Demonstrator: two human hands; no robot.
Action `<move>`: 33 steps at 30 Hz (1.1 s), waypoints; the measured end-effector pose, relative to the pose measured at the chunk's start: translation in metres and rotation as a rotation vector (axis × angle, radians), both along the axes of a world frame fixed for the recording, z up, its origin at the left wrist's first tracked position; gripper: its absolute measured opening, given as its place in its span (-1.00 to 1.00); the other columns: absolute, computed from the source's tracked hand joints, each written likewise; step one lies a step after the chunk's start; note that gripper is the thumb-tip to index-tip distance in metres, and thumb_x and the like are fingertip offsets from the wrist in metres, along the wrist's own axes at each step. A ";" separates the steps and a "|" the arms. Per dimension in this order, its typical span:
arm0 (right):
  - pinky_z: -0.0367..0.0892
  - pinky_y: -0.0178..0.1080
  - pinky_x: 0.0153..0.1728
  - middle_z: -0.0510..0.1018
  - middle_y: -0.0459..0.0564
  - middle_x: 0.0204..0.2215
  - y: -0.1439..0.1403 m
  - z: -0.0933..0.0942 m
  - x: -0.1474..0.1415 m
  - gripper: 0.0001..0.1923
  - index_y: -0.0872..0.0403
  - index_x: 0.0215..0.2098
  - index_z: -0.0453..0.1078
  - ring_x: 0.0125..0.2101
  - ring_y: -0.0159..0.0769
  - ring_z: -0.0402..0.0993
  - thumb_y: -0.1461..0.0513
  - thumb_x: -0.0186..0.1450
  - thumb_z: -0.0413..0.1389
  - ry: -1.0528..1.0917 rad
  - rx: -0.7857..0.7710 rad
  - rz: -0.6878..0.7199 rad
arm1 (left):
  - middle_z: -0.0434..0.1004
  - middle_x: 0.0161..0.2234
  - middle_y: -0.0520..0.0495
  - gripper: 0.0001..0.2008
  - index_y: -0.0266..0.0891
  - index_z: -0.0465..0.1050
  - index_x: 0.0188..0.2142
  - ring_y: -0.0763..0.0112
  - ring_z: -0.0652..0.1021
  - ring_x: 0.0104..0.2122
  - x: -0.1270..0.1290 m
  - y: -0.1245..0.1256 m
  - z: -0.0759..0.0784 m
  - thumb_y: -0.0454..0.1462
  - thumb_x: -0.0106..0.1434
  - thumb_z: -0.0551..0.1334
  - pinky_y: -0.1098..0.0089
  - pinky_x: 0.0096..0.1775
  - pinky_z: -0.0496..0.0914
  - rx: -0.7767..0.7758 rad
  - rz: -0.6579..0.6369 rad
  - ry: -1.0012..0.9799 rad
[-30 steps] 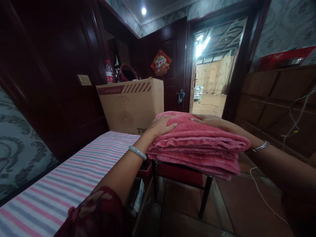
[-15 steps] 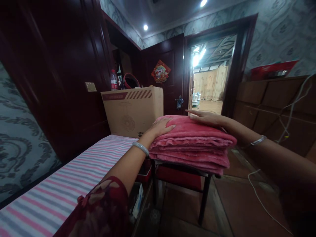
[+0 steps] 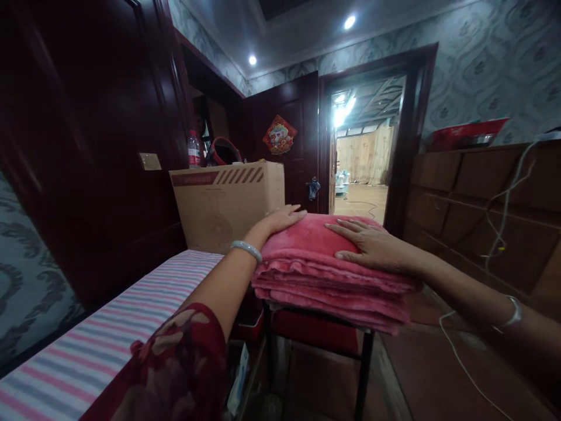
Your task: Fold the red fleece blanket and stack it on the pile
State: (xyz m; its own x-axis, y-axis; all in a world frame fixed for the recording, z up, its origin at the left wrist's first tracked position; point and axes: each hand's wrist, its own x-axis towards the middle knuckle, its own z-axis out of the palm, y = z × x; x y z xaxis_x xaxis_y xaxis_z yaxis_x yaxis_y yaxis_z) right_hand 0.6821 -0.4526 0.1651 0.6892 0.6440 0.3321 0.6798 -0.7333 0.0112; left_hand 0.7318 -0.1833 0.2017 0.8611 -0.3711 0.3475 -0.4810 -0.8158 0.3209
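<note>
Folded pink blanket (image 3: pixel 324 272) sits on a stool (image 3: pixel 322 336), right under both palms. Left hand (image 3: pixel 280 219) lies flat and open on its far left edge, right hand (image 3: pixel 372 245) flat and open on top, gripping nothing. I'd press evenly, keeping the stack square over the seat.

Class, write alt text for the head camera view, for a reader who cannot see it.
Two bare hands, left hand and right hand, rest flat on a folded pink blanket stacked on a dark stool. A striped bed lies to the left, with a cardboard box behind and an open doorway beyond.
</note>
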 end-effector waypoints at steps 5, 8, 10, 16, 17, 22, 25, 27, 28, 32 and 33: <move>0.05 0.25 0.22 0.12 0.14 0.33 -0.005 -0.011 0.002 -0.16 -0.07 0.39 -0.01 0.29 0.17 0.04 -0.26 0.28 -0.09 -0.059 0.034 0.016 | 0.31 0.24 -0.19 -0.38 -0.30 0.31 0.20 0.22 0.36 0.21 0.004 -0.001 -0.022 0.03 0.32 -0.03 0.25 0.26 0.13 -0.050 -0.106 0.097; 0.12 0.23 0.19 0.20 0.14 0.30 -0.006 -0.015 0.002 -0.19 -0.06 0.38 0.02 0.25 0.15 0.16 -0.24 0.29 -0.08 -0.087 0.062 0.039 | 0.34 0.22 -0.15 -0.40 -0.26 0.34 0.19 0.20 0.40 0.18 0.006 -0.001 -0.024 0.04 0.32 -0.02 0.22 0.24 0.17 -0.039 -0.077 0.120; 0.15 0.21 0.18 0.25 0.15 0.27 -0.006 -0.017 0.003 -0.20 -0.03 0.37 0.05 0.22 0.13 0.22 -0.23 0.30 -0.09 -0.101 0.071 0.055 | 0.38 0.20 -0.13 -0.41 -0.22 0.38 0.16 0.18 0.42 0.15 0.008 -0.001 -0.025 0.05 0.32 -0.02 0.21 0.22 0.20 -0.033 -0.054 0.140; 0.22 0.17 0.14 0.31 0.15 0.23 -0.004 -0.023 0.005 -0.20 0.02 0.36 0.09 0.16 0.11 0.31 -0.22 0.31 -0.12 -0.141 0.084 0.077 | 0.45 0.15 -0.15 -0.42 -0.22 0.42 0.12 0.14 0.45 0.13 0.010 -0.001 -0.034 0.06 0.30 0.00 0.19 0.18 0.25 -0.059 -0.019 0.113; 0.22 0.17 0.13 0.32 0.15 0.23 -0.004 -0.024 0.005 -0.20 0.02 0.35 0.10 0.15 0.11 0.32 -0.22 0.31 -0.12 -0.146 0.086 0.075 | 0.46 0.14 -0.17 -0.41 -0.23 0.42 0.11 0.15 0.44 0.13 0.010 -0.001 -0.035 0.07 0.30 0.00 0.20 0.18 0.24 -0.064 -0.023 0.105; 0.19 0.17 0.16 0.30 0.15 0.24 -0.004 -0.021 0.004 -0.20 0.01 0.36 0.09 0.20 0.12 0.25 -0.22 0.31 -0.13 -0.100 0.066 0.055 | 0.53 0.05 -0.19 -0.46 -0.23 0.49 -0.01 0.15 0.48 0.05 0.010 -0.002 -0.034 0.05 0.30 -0.01 0.24 0.12 0.28 -0.087 0.007 0.061; 0.13 0.17 0.20 0.25 0.15 0.27 -0.006 -0.016 0.007 -0.18 0.00 0.38 0.05 0.23 0.13 0.19 -0.23 0.29 -0.12 -0.064 0.053 0.050 | 0.61 -0.15 -0.13 -0.53 -0.24 0.54 -0.21 0.18 0.53 -0.09 0.005 -0.003 -0.025 0.02 0.30 0.00 0.28 -0.01 0.35 -0.103 0.048 0.009; 0.10 0.18 0.23 0.22 0.11 0.29 -0.007 -0.012 0.009 -0.17 -0.02 0.39 0.01 0.26 0.12 0.15 -0.24 0.29 -0.13 -0.034 0.056 0.057 | 0.59 -0.31 -0.08 -0.53 -0.26 0.53 -0.34 0.22 0.53 -0.20 -0.006 -0.003 -0.016 0.03 0.29 0.01 0.31 -0.10 0.37 -0.104 0.045 -0.022; 0.08 0.17 0.24 0.20 0.10 0.30 -0.009 -0.009 0.011 -0.16 -0.03 0.39 0.00 0.27 0.11 0.13 -0.25 0.29 -0.13 -0.019 0.061 0.066 | 0.58 -0.34 -0.07 -0.52 -0.27 0.53 -0.37 0.23 0.53 -0.22 -0.014 -0.004 -0.012 0.03 0.29 0.00 0.32 -0.12 0.37 -0.108 0.026 -0.030; 0.02 0.12 0.28 0.12 0.07 0.34 -0.017 0.005 0.014 -0.12 -0.01 0.40 -0.03 0.29 0.06 0.07 -0.27 0.28 -0.12 0.045 0.108 0.113 | 0.59 -0.11 -0.12 -0.52 -0.29 0.55 -0.13 0.20 0.51 -0.06 -0.052 -0.004 0.001 0.00 0.30 0.03 0.28 0.03 0.31 -0.096 -0.030 -0.036; 0.03 0.12 0.28 0.12 0.06 0.34 -0.020 0.009 0.015 -0.12 -0.01 0.40 -0.03 0.29 0.06 0.08 -0.27 0.27 -0.11 0.056 0.134 0.120 | 0.56 -0.01 -0.15 -0.50 -0.29 0.52 -0.03 0.18 0.48 0.01 -0.061 -0.004 0.001 0.00 0.29 0.05 0.26 0.08 0.28 -0.070 -0.030 -0.041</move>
State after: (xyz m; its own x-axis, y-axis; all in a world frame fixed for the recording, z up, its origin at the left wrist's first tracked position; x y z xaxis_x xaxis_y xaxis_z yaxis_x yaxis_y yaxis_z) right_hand 0.6966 -0.4728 0.1738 0.6300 0.6750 0.3839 0.7592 -0.6394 -0.1215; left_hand 0.6709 -0.1876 0.2022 0.8346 -0.3698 0.4083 -0.5187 -0.7772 0.3563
